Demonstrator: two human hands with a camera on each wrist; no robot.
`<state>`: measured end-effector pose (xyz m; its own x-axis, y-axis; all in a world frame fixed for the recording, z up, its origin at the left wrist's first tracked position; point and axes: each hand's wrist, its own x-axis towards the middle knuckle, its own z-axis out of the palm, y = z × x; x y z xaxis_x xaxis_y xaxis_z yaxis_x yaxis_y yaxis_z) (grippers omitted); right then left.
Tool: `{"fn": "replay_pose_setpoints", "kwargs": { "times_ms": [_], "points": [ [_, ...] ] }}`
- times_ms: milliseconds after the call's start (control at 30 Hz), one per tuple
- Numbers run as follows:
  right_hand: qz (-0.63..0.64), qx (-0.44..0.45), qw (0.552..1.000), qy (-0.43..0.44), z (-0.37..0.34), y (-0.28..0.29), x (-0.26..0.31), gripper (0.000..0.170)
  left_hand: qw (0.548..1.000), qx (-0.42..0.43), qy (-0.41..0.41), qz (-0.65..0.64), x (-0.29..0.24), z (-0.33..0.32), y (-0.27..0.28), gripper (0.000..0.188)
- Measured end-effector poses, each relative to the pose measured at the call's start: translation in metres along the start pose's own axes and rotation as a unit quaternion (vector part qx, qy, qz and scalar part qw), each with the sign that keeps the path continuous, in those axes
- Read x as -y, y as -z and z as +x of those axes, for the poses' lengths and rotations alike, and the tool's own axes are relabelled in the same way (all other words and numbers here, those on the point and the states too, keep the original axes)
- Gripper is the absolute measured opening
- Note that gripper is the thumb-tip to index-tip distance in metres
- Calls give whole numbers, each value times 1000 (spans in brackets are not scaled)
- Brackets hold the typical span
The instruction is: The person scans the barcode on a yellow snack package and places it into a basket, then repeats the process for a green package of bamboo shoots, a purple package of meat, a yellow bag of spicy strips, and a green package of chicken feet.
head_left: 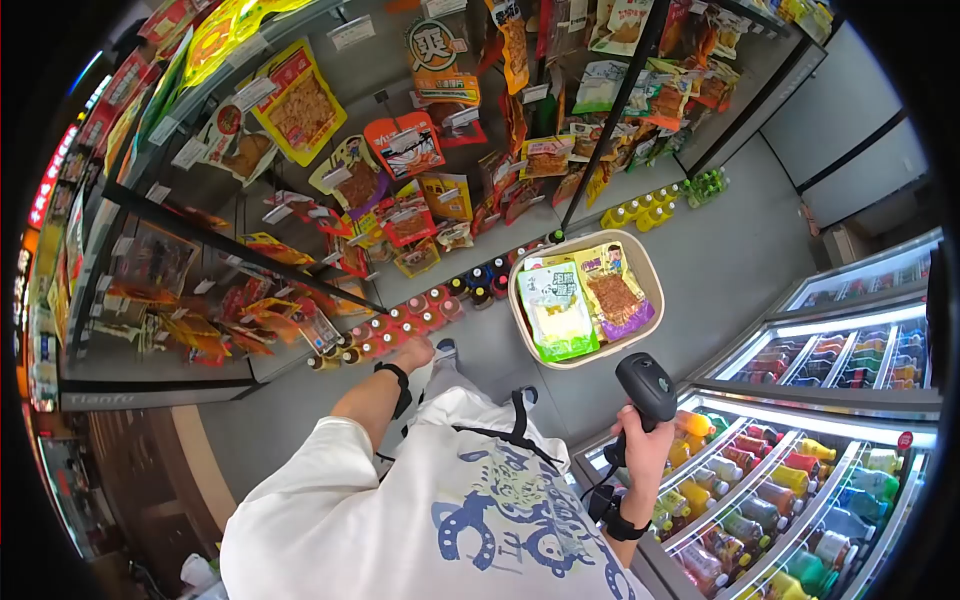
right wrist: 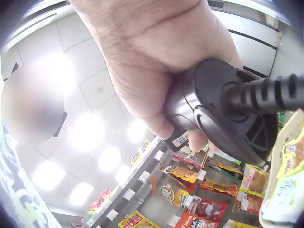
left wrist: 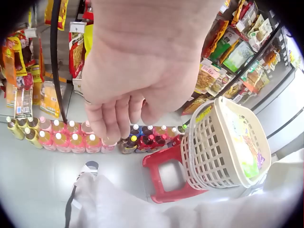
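My right hand [head_left: 645,450] grips the handle of a black handheld scanner [head_left: 648,388], its head pointing up; in the right wrist view the fingers of the hand [right wrist: 161,61] wrap round the scanner [right wrist: 223,109], with a cable attached. My left hand [head_left: 412,353] holds nothing; in the left wrist view the hand [left wrist: 137,90] hangs with fingers loosely bent above the bottle rows. A cream basket [head_left: 520,318] holds a green-and-white packet [head_left: 560,312] and a yellow-and-purple packet [head_left: 617,292]. In the left wrist view, the basket [left wrist: 209,147] rests on a red stool [left wrist: 166,194].
Shelves with hanging snack packets [head_left: 405,145] stand ahead. Pink-capped bottles [head_left: 400,325] line the floor below them, with yellow bottles [head_left: 640,210] farther right. A lit drinks cooler [head_left: 760,480] stands at the right. Grey floor [head_left: 730,260] lies behind the basket.
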<state>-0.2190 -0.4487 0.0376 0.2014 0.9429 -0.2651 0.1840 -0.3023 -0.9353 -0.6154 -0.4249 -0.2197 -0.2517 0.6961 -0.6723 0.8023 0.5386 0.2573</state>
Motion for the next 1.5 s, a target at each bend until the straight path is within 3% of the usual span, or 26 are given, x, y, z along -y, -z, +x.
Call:
{"fn": "replay_pose_setpoints", "kwargs": {
  "times_ms": [67, 133, 367, 433, 600, 1033, 1433, 1500],
  "points": [
    [4, 17, 1000, -11, 1, 9, -4, 19, 1000, -5, 23, -9, -6, -5, -11, 33],
    [-1, 25, 1000, -16, 5, 18, -9, 19, 998, 3, -58, -16, -9, -6, -22, 31],
    [14, 16, 999, -24, 10, 36, -12, 17, 997, -3, -72, -31, -19, 10, -38, 29],
    [10, 19, 999, -29, 10, 39, -15, 17, 995, -45, -86, -19, -23, 8, -37, 29],
    [10, 28, 999, -37, 12, 40, -14, 16, 999, -12, -25, -33, -36, 6, -34, 29],
    [11, 76, 997, -3, 30, 45, -7, 15, 996, -59, -38, -61, -23, -12, -45, 30],
    [-6, 53, 999, -5, 37, 24, 3, 17, 997, -21, -21, -70, -10, 2, -27, 30],
    [-17, 38, 999, -8, 35, 20, 9, 17, 999, -10, -39, -23, -18, 13, -24, 30]
  ]
}}
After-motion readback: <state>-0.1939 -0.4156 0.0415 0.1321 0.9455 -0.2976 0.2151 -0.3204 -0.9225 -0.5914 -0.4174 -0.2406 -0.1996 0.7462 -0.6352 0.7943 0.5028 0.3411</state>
